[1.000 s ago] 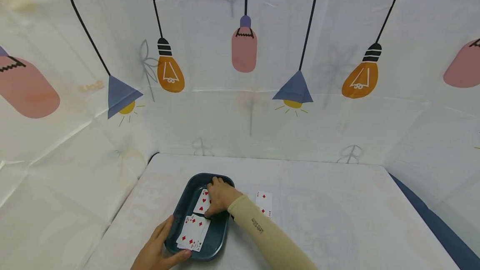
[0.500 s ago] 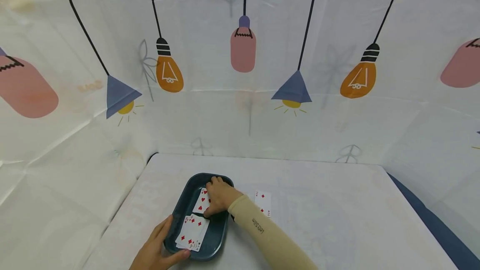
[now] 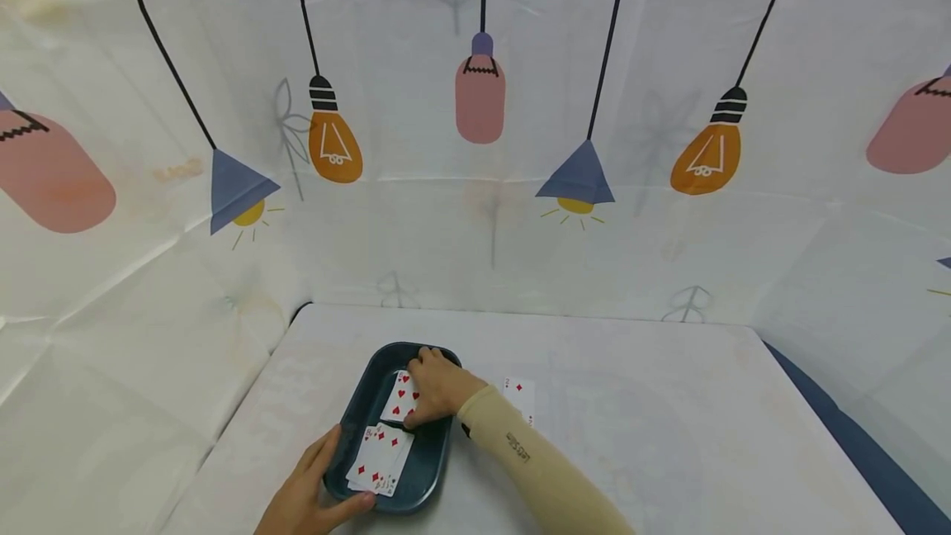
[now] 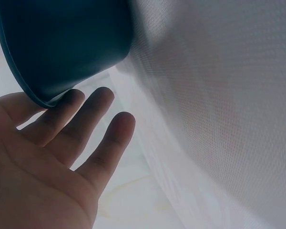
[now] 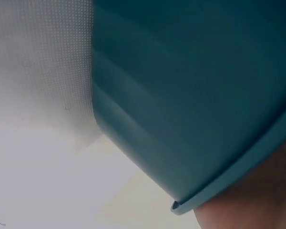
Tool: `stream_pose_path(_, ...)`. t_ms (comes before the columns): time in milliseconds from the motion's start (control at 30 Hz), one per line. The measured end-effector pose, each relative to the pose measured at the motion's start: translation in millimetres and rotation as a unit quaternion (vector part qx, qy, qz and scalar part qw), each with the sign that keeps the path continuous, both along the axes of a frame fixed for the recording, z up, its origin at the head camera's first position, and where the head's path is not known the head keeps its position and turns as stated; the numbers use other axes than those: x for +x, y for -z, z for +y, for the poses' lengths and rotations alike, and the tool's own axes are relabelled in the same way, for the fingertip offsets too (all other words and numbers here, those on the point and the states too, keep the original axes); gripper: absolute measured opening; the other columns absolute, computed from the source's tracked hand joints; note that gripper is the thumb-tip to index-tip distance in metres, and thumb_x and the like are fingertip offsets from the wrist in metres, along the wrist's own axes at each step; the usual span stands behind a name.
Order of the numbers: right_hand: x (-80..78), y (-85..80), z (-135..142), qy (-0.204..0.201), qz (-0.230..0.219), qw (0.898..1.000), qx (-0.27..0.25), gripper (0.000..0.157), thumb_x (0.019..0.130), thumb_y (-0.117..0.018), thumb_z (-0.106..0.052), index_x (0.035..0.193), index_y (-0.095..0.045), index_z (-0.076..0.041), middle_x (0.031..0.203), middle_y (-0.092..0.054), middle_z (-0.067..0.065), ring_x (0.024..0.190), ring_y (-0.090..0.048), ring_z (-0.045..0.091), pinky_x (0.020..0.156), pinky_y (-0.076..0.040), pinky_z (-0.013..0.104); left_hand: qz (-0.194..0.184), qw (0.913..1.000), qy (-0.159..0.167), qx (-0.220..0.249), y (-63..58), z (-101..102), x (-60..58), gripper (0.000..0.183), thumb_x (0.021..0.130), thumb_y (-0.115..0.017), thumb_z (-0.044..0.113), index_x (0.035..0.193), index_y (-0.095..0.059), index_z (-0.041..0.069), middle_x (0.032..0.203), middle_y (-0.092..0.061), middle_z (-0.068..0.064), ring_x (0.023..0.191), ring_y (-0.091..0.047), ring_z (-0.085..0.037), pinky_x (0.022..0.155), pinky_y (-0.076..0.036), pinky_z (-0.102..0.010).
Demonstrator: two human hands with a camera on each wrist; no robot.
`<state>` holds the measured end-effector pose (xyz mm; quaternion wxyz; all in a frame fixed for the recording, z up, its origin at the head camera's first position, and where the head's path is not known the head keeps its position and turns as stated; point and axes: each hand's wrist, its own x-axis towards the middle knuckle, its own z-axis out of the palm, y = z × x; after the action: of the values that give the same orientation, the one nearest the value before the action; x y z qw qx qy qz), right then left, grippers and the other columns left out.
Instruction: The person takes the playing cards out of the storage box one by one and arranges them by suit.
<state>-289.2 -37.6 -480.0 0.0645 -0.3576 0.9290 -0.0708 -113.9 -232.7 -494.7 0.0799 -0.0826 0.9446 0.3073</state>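
A dark teal tray (image 3: 431, 469) sits on the white-covered table. My left hand (image 3: 305, 490) rests at its near left corner, thumb along the front rim. In the left wrist view its extended fingers (image 4: 119, 129) lie outside the tray's wall. My right hand (image 3: 440, 386) reaches into the far half, holding a hearts playing card (image 3: 397, 403) with the thumb at its near end and curved fingers at its far end. That card's right part is hidden under the hand. An overlapping pile of diamonds cards (image 3: 379, 456) lies face up in the near half.
A two of diamonds (image 3: 518, 397) lies on the table (image 3: 669, 436) right of the tray, partly covered by the right forearm's beige sleeve (image 3: 542, 469). White sheeting (image 3: 416, 229) printed with lamps hangs behind the table. The right wrist view shows mostly the tray's outer wall (image 5: 181, 105).
The right hand and the hearts card have shifted very slightly away, and the sleeve now covers more of the two of diamonds. The left hand stays at the tray's corner.
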Motion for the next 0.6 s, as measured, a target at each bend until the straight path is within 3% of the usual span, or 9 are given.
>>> stream_pose_path(233,2.8,-5.1,2.5,0.000,0.004,1.000,0.006,0.081,0.072,-0.082,-0.062,0.133,-0.060,-0.014,0.126,-0.053,0.003,0.112,-0.049,0.015,0.096,-0.052,0.029,-0.001,1.0000,-0.001,-0.001,-1.4,0.1,-0.7,0.122,0.072,-0.082,0.066,0.158,-0.028,-0.001,0.152,-0.037,-0.031,0.117,-0.053,-0.046,0.092,-0.050,-0.067)
stream_pose_path(600,11.9,-22.4,10.0,-0.030,0.009,0.999,-0.030,0.080,0.075,-0.081,-0.058,0.137,-0.057,-0.015,0.128,-0.052,0.002,0.112,-0.048,0.014,0.089,-0.051,0.023,0.003,1.0000,0.001,0.009,-1.5,-0.2,0.8,0.120,0.073,-0.082,0.064,0.158,-0.027,-0.001,0.151,-0.037,-0.031,0.117,-0.053,-0.045,0.092,-0.050,-0.066)
